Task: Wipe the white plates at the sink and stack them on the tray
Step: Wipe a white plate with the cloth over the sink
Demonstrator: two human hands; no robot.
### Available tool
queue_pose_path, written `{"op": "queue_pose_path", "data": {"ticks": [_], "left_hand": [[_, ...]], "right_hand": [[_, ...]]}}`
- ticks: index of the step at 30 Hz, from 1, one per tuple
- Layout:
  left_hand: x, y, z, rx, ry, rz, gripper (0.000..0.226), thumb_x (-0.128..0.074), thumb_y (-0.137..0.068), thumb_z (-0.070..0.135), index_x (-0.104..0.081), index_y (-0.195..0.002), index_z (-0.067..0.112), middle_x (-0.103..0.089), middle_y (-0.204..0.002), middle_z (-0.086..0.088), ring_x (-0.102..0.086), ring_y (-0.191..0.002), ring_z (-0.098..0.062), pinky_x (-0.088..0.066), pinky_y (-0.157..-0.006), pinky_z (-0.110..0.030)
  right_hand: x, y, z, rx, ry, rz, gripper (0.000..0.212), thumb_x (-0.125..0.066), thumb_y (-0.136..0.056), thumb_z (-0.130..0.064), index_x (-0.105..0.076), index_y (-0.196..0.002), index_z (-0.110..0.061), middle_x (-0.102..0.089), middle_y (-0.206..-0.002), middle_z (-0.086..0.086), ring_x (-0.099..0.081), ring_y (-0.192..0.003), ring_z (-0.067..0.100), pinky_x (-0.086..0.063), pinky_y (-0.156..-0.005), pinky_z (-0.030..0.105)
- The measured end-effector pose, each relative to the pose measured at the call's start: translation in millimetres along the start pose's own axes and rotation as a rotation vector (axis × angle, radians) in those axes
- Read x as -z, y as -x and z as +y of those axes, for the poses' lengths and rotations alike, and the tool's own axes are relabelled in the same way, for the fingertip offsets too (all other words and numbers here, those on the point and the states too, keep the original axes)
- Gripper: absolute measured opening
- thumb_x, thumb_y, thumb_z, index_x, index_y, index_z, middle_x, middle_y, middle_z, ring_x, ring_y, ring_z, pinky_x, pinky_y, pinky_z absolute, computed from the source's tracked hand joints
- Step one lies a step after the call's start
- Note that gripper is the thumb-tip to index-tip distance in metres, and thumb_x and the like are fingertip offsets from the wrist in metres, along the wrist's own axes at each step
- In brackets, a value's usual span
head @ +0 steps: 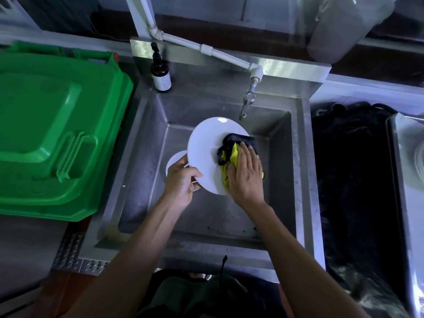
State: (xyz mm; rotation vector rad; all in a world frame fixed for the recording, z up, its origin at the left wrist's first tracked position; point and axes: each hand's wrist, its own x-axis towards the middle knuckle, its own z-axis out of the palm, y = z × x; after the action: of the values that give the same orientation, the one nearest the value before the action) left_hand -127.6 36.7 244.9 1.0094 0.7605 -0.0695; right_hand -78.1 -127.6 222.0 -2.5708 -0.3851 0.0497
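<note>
Over the steel sink (305,171) I hold a white plate (206,148), tilted toward me. My left hand (181,182) grips its lower left rim. My right hand (245,175) presses a yellow and black cloth (231,150) flat against the plate's right side. A second white plate (174,160) lies in the basin behind my left hand, mostly hidden by the hand and the held plate. At the far right edge a steel tray (394,143) shows a pale round shape, perhaps stacked plates (419,161), cut off by the frame.
A green plastic bin lid (52,134) fills the left side. A dark pump bottle (160,72) stands on the sink's back left corner. The tap (247,104) hangs from a white pipe above the basin. A black bin bag (353,180) sits between sink and tray.
</note>
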Motion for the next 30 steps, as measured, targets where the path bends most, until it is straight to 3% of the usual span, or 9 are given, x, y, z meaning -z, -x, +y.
{"op": "queue_pose_path", "data": {"ticks": [4, 6, 9, 12, 15, 17, 21, 27, 30], "left_hand": [[-1.4, -1.0, -0.4, 0.006, 0.017, 0.027, 0.052, -0.053, -0.065, -0.012, -0.076, -0.103, 0.016, -0.072, -0.096, -0.013, -0.066, -0.083, -0.032, -0.057, -0.078, -0.051], [-1.4, 1.2, 0.3, 0.01, 0.02, 0.032, 0.053, -0.048, -0.07, -0.016, -0.072, -0.109, 0.009, -0.069, -0.092, -0.014, -0.064, -0.077, -0.03, -0.058, -0.069, -0.044], [-1.1, 8.2, 1.3, 0.02, 0.038, 0.017, 0.052, -0.045, -0.069, -0.017, -0.071, -0.106, 0.009, -0.062, -0.084, -0.012, -0.055, -0.07, -0.026, -0.05, -0.054, -0.027], [0.7, 11.5, 3.5, 0.009, 0.02, 0.02, 0.052, -0.044, -0.071, -0.016, -0.067, -0.112, 0.003, -0.058, -0.091, -0.015, -0.051, -0.077, -0.028, -0.045, -0.054, -0.027], [3.6, 11.2, 7.8, 0.005, 0.031, 0.01, 0.05, -0.042, -0.071, -0.019, -0.069, -0.101, 0.01, -0.059, -0.079, -0.012, -0.051, -0.065, -0.024, -0.047, -0.053, -0.025], [5.1, 9.7, 10.0, 0.005, 0.065, -0.016, 0.051, -0.042, -0.071, -0.02, -0.071, -0.098, 0.012, -0.064, -0.082, -0.012, -0.058, -0.068, -0.026, -0.053, -0.058, -0.029], [9.3, 3.2, 9.5, 0.015, 0.074, -0.02, 0.055, -0.041, -0.074, -0.02, -0.071, -0.109, 0.01, -0.071, -0.102, -0.017, -0.067, -0.091, -0.032, -0.06, -0.074, -0.045], [12.9, 1.5, 14.4, 0.03, -0.018, -0.062, 0.048, -0.052, -0.061, -0.009, -0.073, -0.093, 0.02, -0.073, -0.097, -0.005, -0.065, -0.096, -0.029, -0.059, -0.071, -0.042], [12.8, 2.1, 17.9, 0.031, -0.08, -0.079, 0.048, -0.055, -0.057, -0.006, -0.073, -0.095, 0.017, -0.071, -0.099, -0.007, -0.063, -0.095, -0.03, -0.058, -0.077, -0.047]], "right_hand": [[-9.6, 20.6, -22.7, -0.039, -0.092, -0.011, 0.051, -0.044, -0.105, -0.022, -0.035, -0.153, -0.006, -0.031, -0.162, 0.009, -0.021, -0.153, 0.028, -0.016, -0.124, 0.045], [-14.5, 25.8, -37.1, -0.041, -0.132, -0.005, 0.051, -0.044, -0.105, -0.022, -0.035, -0.153, -0.006, -0.029, -0.163, 0.009, -0.019, -0.153, 0.028, -0.016, -0.124, 0.045], [-20.8, 28.8, -59.3, -0.076, -0.206, 0.002, 0.049, -0.037, -0.108, -0.027, -0.034, -0.154, -0.012, -0.027, -0.164, 0.004, -0.014, -0.155, 0.023, -0.013, -0.125, 0.043], [-23.8, 31.7, -70.0, -0.099, -0.256, 0.015, 0.049, -0.035, -0.108, -0.029, -0.033, -0.155, -0.014, -0.026, -0.165, 0.001, -0.013, -0.155, 0.02, -0.013, -0.125, 0.042], [-23.8, 35.3, -62.9, -0.035, -0.221, 0.027, 0.049, -0.039, -0.108, -0.028, -0.036, -0.153, -0.011, -0.029, -0.164, 0.005, -0.017, -0.154, 0.023, -0.017, -0.125, 0.043], [-23.0, 38.0, -53.3, -0.005, -0.172, 0.028, 0.049, -0.04, -0.107, -0.029, -0.038, -0.153, -0.011, -0.03, -0.163, 0.006, -0.019, -0.154, 0.024, -0.019, -0.124, 0.043], [-23.0, 39.6, -32.3, -0.022, -0.083, 0.013, 0.05, -0.039, -0.108, -0.031, -0.035, -0.154, -0.013, -0.028, -0.164, 0.005, -0.018, -0.154, 0.024, -0.019, -0.123, 0.043], [-11.7, 23.9, 6.6, -0.081, -0.006, 0.002, 0.054, -0.031, -0.109, -0.032, -0.024, -0.158, -0.012, -0.019, -0.167, 0.007, -0.006, -0.156, 0.023, -0.012, -0.125, 0.045], [-3.5, 8.4, 19.3, -0.089, -0.041, 0.011, 0.055, -0.029, -0.109, -0.033, -0.021, -0.159, -0.012, -0.012, -0.169, 0.006, 0.0, -0.156, 0.022, -0.008, -0.127, 0.042]]}}
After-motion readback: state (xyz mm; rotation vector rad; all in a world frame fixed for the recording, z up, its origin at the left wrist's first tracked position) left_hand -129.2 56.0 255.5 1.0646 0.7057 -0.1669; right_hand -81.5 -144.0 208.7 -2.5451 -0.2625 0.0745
